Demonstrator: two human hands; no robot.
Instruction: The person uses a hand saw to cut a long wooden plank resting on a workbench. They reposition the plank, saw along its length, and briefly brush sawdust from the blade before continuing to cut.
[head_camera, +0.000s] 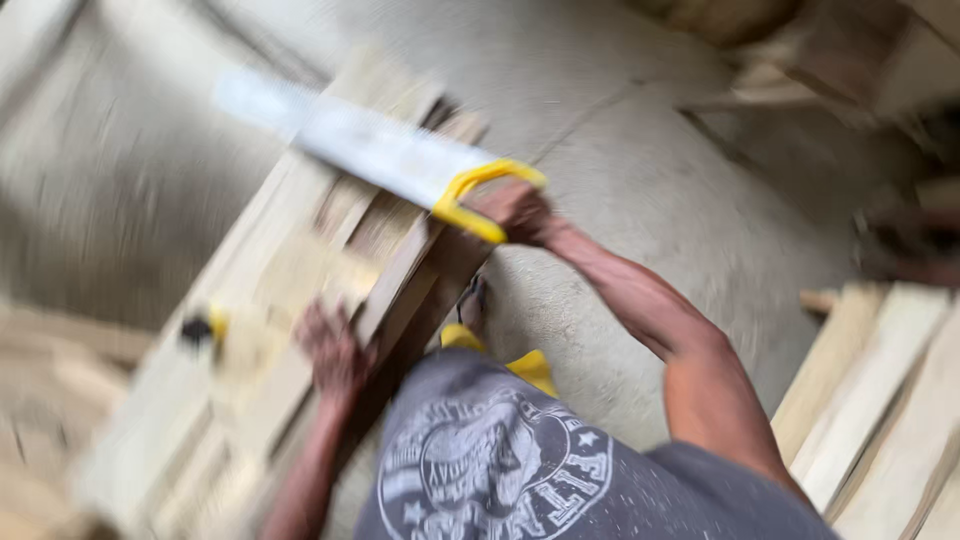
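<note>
The right hand is wrapped tight around the yellow loop grip of a handsaw with a broad silvery steel blade, which slants up and away from that fist across a stack of pale rough-sawn wooden boards. The left hand lies on those boards, just below the saw; heavy blur hides how its fingers sit. A small yellow-and-black object rests on the wood beside the left hand. More light planks lie beyond the right elbow on grey concrete floor.
</note>
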